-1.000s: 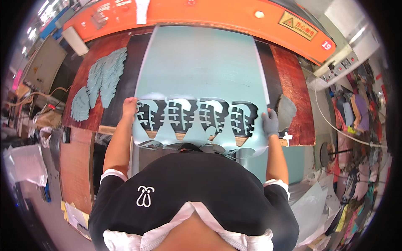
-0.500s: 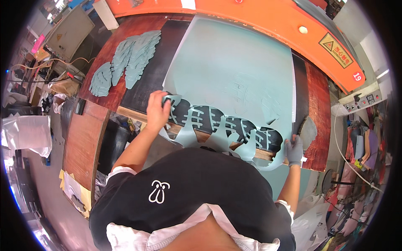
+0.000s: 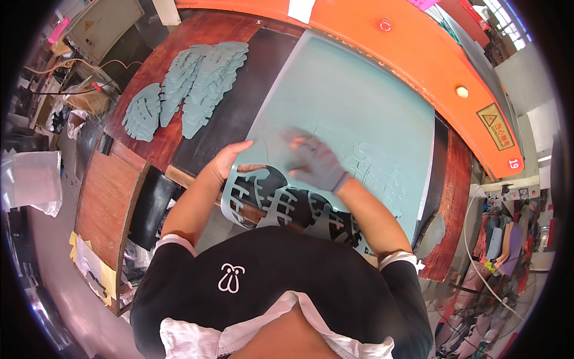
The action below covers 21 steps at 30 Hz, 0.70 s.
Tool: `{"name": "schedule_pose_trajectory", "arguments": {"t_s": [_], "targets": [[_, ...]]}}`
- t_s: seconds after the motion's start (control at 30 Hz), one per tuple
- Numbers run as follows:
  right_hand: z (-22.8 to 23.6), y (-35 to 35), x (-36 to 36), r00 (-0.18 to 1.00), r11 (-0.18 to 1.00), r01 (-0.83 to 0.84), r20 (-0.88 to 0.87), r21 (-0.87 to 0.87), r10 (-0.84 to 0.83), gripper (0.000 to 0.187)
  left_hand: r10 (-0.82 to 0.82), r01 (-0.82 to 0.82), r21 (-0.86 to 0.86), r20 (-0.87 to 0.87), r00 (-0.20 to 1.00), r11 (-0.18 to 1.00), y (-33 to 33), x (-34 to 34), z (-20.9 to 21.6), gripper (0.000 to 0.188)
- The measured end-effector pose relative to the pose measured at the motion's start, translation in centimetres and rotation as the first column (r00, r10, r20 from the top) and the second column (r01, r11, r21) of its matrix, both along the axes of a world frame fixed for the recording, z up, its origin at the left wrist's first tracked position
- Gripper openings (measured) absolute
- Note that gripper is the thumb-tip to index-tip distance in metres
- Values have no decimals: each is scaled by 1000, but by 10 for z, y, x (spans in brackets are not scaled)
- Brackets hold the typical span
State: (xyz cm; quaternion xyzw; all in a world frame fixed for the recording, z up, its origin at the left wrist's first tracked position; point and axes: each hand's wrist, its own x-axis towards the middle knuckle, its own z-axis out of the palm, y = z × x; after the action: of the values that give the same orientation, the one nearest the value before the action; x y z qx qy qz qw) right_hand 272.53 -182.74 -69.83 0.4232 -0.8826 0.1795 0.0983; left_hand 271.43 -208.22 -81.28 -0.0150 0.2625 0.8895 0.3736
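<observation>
A pale green-blue sheet [image 3: 353,90] lies over a black cutting board, with cut outlines pressed into its near part. Its near edge is a lattice of cut-out waste [image 3: 278,206] hanging past the board's front edge. My left hand [image 3: 226,160], bare, is at the sheet's left front corner, thumb and fingers stretched apart. Over the sheet just behind the cut-outs is my right hand [image 3: 320,164], in a grey glove with bare fingertips. It is blurred by motion, its fingers looking spread; no held thing shows.
Stacks of cut green-blue pieces [image 3: 203,84] lie on the reddish-brown table at the left. An orange machine beam [image 3: 359,30] spans the far side. A grey scrap [image 3: 431,234] rests at the right, and a brown wooden board [image 3: 104,203] stands at the lower left.
My right hand has left the sheet's right front edge and swung left over the sheet. The left hand's fingers have stretched out at the corner. The lattice waste has shifted, and the view has turned.
</observation>
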Motion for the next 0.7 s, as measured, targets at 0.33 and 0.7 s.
{"name": "schedule_pose_trajectory", "arguments": {"t_s": [0.33, 0.7], "targets": [[-32, -31, -49, 819, 897, 213, 572, -387, 52, 33, 80, -112, -182, -175, 981, 977, 9, 7, 25, 40], [63, 38, -197, 502, 250, 864, 718, -437, -482, 35, -120, -235, -723, -402, 908, 650, 2, -3, 17, 26]]}}
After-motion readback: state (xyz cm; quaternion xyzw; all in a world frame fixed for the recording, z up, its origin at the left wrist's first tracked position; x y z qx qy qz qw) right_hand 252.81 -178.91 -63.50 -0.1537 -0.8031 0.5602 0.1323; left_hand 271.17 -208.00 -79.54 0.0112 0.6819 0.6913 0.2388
